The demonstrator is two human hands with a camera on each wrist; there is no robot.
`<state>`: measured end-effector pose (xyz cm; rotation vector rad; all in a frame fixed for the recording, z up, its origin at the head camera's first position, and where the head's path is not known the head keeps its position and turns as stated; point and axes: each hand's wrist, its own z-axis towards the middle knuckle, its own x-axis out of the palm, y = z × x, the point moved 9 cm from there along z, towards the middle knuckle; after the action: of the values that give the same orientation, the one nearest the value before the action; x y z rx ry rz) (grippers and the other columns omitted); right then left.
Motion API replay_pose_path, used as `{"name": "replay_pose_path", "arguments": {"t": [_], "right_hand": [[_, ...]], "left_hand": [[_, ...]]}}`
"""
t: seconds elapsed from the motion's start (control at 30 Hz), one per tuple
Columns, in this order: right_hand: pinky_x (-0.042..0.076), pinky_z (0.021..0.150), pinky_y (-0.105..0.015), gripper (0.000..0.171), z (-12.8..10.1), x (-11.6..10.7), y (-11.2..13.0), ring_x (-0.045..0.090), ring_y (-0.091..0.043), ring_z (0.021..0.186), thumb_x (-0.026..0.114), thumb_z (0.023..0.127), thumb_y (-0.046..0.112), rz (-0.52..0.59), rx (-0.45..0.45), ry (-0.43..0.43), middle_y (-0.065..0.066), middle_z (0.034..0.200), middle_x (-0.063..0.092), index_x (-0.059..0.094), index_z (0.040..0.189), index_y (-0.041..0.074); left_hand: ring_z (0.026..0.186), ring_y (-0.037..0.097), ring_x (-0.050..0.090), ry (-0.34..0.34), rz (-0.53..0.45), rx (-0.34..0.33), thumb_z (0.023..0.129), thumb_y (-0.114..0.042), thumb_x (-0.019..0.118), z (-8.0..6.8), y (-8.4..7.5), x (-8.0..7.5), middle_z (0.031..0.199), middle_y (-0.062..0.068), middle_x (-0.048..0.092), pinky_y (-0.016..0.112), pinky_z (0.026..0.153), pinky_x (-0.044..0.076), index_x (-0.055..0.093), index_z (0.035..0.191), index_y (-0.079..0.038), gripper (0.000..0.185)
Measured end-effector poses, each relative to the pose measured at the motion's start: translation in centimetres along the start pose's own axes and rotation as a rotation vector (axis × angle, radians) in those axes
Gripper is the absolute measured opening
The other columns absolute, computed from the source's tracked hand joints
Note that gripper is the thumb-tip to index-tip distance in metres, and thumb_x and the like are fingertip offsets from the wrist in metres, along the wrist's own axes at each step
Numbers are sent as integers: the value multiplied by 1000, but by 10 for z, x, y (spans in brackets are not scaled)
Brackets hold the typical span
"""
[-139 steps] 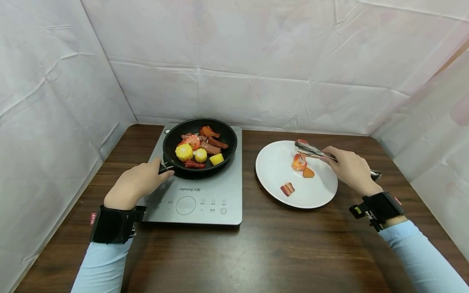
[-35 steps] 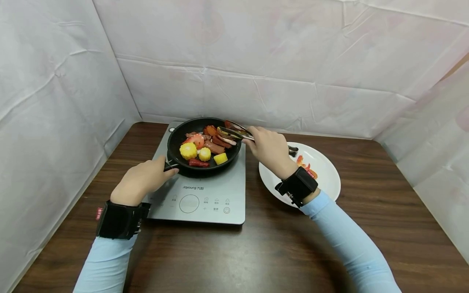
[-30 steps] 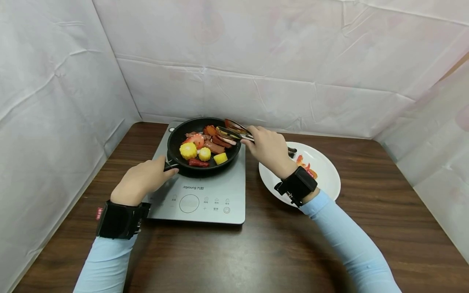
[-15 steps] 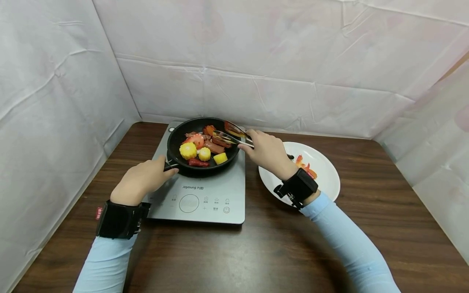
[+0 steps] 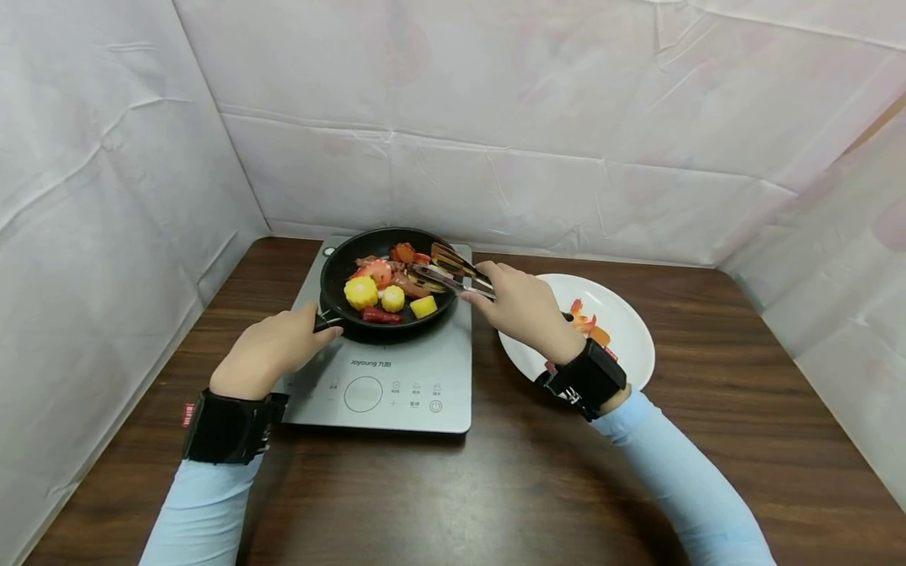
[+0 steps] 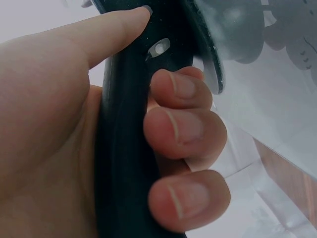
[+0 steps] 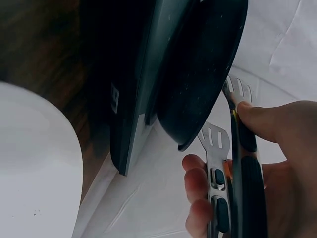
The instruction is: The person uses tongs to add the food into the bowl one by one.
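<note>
Left hand [image 5: 269, 351]: curled tight round the black pan handle [image 6: 126, 148]; the left wrist view shows three fingers wrapped under it and the thumb laid along the top.
Frying pan [image 5: 338, 259]: black, sitting on the grey induction cooker [image 5: 396, 377] at the back left of the wooden surface [image 5: 495, 487].
Pan contents: two yellow corn pieces [image 5: 361, 292], a yellow cube [image 5: 423, 306], a red strip at the near edge, sausage-like brown pieces and a strawberry-like red piece behind.
Right hand [image 5: 525, 306]: clenched round the metal tongs [image 5: 453, 275], thumb on top and fingers beneath, as the right wrist view shows.
Tongs: they reach from the right over the pan's rim, tips parted above the brown pieces; whether they touch any food I cannot tell from here.
White plate [image 5: 630, 330]: on the surface just right of the cooker, partly behind the right wrist, with a few orange-red food pieces [image 5: 586, 324] on it.
Wrists: each carries a black strap over a pale blue sleeve.
</note>
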<state>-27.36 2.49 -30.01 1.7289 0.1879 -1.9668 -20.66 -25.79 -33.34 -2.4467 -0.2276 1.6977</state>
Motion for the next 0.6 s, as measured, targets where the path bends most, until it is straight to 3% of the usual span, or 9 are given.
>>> {"name": "replay_pose_path", "arguments": {"t": [0.27,0.4,0.6], "right_hand": [[53,66,-40,60,-24,-6,-7,70,-26,101,57,101,54,16,62,49,-7,133,67,51,146,15],[54,72,-45,60,-37,-12,-18,70,-26,107,60,99,56,28,84,49,-5,131,69,54,144,17],[54,76,-48,53,-58,-19,-44,70,-22,99,61,98,54,14,114,43,-1,121,73,58,139,21]], "left_hand": [[90,34,65,3,12,8,107,-49,45,0,1,2,122,33,63,48,71,52,38,144,10,70],[91,35,65,5,11,8,107,-49,45,1,1,3,124,34,62,49,72,53,39,144,10,70],[84,29,62,7,-21,14,107,-51,44,0,3,3,100,19,66,43,67,49,47,133,4,61]]}}
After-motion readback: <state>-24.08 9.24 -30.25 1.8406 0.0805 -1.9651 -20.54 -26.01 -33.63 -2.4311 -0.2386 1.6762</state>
